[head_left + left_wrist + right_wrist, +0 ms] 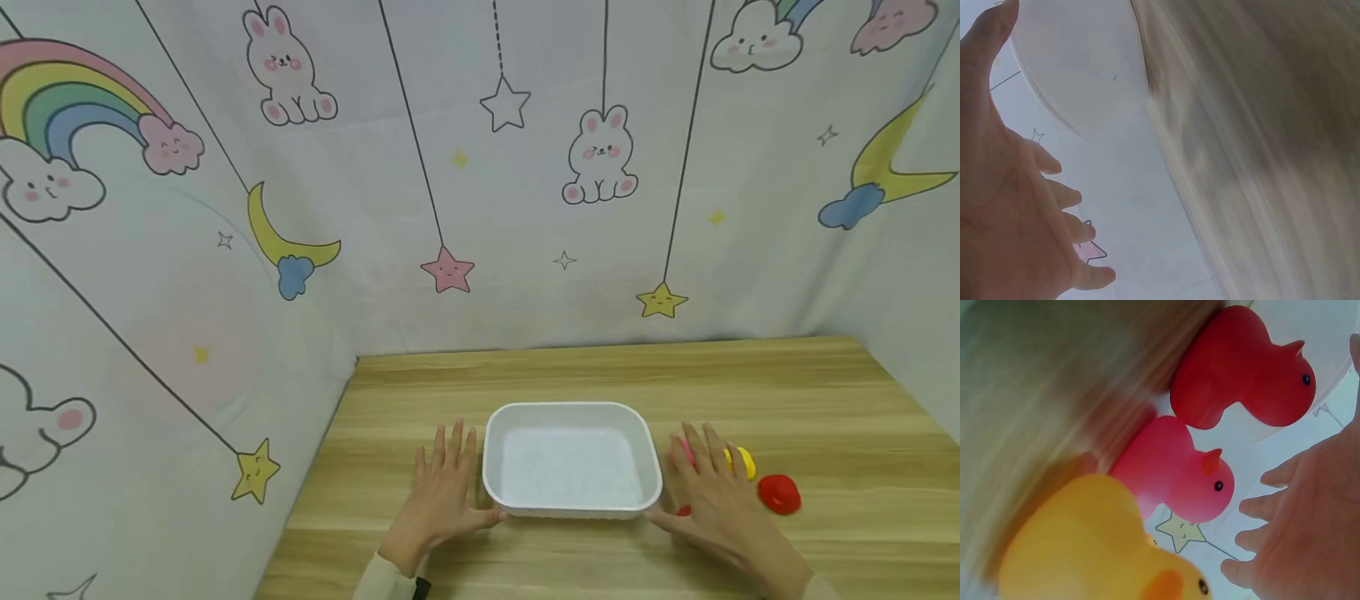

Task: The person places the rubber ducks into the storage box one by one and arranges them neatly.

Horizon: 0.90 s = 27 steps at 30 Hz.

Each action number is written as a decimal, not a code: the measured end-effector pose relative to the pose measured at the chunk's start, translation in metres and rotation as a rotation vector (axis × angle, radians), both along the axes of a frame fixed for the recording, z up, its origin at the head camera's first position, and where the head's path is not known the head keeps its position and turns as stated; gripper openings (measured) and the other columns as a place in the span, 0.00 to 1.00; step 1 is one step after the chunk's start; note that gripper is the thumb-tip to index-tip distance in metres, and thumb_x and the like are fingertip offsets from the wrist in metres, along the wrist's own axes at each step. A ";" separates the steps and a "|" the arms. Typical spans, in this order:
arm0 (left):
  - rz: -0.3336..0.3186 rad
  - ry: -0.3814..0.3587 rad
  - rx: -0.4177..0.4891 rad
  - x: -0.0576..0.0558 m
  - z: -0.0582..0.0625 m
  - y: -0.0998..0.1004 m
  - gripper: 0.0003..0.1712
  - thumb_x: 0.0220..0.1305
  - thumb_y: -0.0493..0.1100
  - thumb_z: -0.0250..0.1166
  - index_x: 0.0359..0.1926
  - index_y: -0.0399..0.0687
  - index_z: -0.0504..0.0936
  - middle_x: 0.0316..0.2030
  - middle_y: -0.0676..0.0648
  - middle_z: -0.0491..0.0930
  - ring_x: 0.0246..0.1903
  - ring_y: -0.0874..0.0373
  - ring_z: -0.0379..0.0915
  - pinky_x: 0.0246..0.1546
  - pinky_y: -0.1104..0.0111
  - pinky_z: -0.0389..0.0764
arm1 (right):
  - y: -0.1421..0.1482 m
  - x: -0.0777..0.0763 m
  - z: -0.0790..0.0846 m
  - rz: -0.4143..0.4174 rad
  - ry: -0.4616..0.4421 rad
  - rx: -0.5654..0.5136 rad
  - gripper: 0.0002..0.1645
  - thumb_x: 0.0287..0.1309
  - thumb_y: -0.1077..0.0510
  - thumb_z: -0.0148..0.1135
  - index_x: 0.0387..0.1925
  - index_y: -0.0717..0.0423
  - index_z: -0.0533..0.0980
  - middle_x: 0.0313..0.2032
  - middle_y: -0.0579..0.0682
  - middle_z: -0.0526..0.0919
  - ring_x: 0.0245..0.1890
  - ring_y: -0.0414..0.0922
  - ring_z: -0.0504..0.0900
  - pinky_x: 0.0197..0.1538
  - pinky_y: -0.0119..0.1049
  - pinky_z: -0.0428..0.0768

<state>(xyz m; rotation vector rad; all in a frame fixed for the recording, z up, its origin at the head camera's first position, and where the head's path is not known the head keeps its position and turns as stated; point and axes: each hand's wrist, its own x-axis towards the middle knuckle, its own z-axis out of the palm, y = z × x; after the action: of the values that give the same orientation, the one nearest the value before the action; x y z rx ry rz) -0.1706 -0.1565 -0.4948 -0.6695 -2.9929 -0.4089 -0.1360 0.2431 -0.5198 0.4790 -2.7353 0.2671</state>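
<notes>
Right fingers partly hide pink duck — right-wrist view crops yellow duck.

The sleeves are cream (black strap at left).

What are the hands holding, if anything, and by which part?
Nothing is held: the left hand and right hand are spread on either side of the white tray; whether either touches it, I can't tell.

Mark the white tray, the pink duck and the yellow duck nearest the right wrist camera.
White tray [573, 465]: head view, bare inside floor.
Pink duck [1163, 464]: right wrist view, its body.
Yellow duck [1085, 540]: right wrist view, its body.
</notes>
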 end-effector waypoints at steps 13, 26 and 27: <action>0.027 -0.037 0.286 -0.013 0.001 0.007 0.63 0.64 0.65 0.66 0.76 0.26 0.44 0.72 0.25 0.54 0.65 0.27 0.61 0.62 0.30 0.67 | 0.015 0.003 0.013 0.010 -0.071 -0.052 0.64 0.51 0.26 0.66 0.72 0.67 0.60 0.72 0.70 0.56 0.72 0.70 0.49 0.68 0.76 0.52; 0.042 -0.437 0.783 -0.038 0.006 -0.002 0.40 0.65 0.34 0.62 0.71 0.21 0.55 0.52 0.27 0.72 0.37 0.43 0.82 0.33 0.56 0.90 | 0.069 0.004 0.027 0.011 0.002 -0.185 0.58 0.52 0.41 0.75 0.71 0.70 0.57 0.65 0.77 0.60 0.62 0.75 0.60 0.59 0.80 0.60; 0.050 -0.483 0.819 -0.038 0.007 -0.002 0.40 0.64 0.33 0.62 0.71 0.21 0.55 0.51 0.29 0.72 0.35 0.46 0.81 0.32 0.56 0.90 | 0.076 0.005 0.027 -0.007 0.002 -0.188 0.57 0.52 0.42 0.75 0.70 0.71 0.58 0.64 0.78 0.61 0.60 0.76 0.61 0.58 0.81 0.62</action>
<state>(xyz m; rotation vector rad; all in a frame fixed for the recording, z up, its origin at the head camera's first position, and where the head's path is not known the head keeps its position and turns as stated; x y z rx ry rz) -0.2090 -0.1582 -0.4881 -0.4376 -2.7775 -1.8618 -0.1312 0.3187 -0.4932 0.4169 -2.6751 0.5151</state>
